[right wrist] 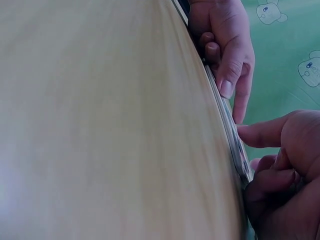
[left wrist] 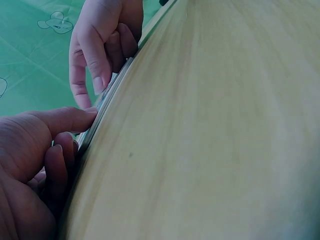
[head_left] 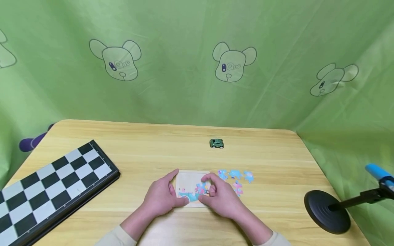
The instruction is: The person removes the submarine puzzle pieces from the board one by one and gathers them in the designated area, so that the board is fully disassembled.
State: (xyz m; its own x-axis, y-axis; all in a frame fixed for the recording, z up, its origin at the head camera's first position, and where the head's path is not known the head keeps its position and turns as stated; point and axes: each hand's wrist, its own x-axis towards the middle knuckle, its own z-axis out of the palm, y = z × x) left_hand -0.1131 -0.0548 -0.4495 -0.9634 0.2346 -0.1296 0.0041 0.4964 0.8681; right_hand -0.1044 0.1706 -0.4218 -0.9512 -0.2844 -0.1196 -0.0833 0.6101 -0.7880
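Hands (head_left: 160, 196) half-spread, touching puzzle board (head_left: 189, 180); loose pieces (head_left: 235, 174) beside it, toy car (head_left: 217, 143) beyond, chessboard (head_left: 58, 184) left.

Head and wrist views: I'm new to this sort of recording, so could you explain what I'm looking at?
There is no machine here, just a person's bare left hand and right hand. The wide picture comes from a camera worn on the head; the two tilted ones come from a camera on each wrist. Both hands touch a partly filled puzzle tray; whether either grips it is hard to tell. Loose puzzle pieces lie to its right. Also on the table are a green toy car, a checkered board and a black stand. Green cloth hangs behind.
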